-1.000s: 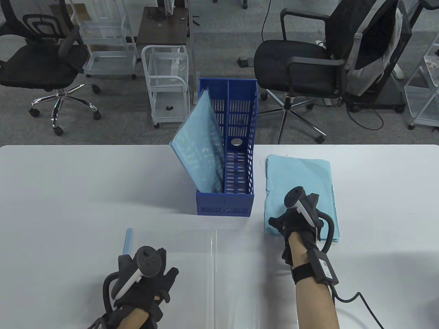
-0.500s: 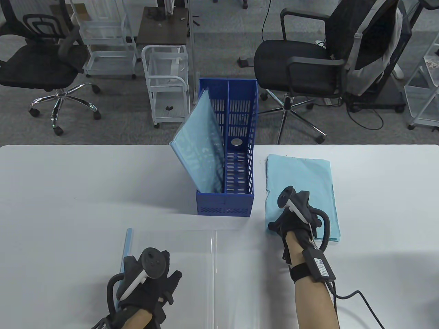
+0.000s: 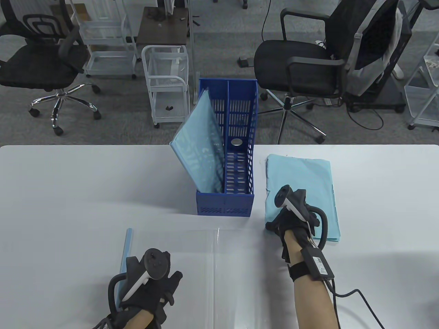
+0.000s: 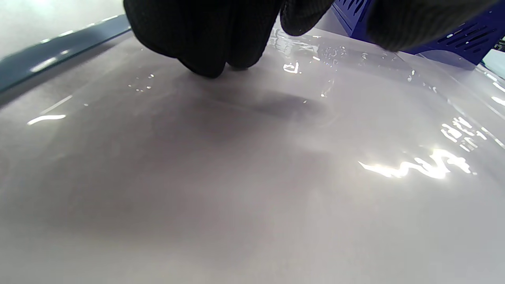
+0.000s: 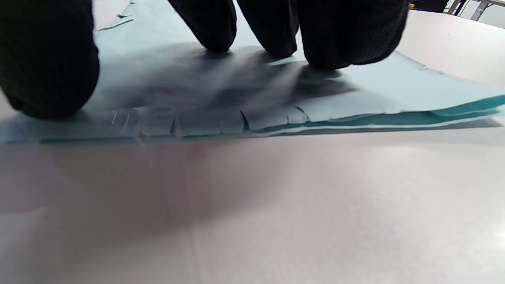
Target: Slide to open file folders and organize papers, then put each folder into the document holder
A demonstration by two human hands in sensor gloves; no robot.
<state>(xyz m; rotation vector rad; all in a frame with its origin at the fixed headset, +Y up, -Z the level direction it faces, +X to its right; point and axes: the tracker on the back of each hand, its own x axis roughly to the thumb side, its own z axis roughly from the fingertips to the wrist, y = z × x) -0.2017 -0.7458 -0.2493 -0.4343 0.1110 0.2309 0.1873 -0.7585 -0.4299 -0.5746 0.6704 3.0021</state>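
Black-gloved right hand (image 3: 295,219) presses fingers (image 5: 272,27) onto blue papers (image 3: 301,178).

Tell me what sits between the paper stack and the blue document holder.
Nothing: the table view shows only a bare strip of white table between the light blue paper stack and the document holder.

My right hand (image 5: 244,35) in its black knit glove hangs in from the top, three fingertips (image 5: 347,43) pressing down on a thin stack of pale blue paper sheets (image 5: 394,90). My thumb sits at the left, apparently on the stack's near edge, which looks ragged and notched. The sheets lie flat on the smooth white tabletop (image 5: 276,205).
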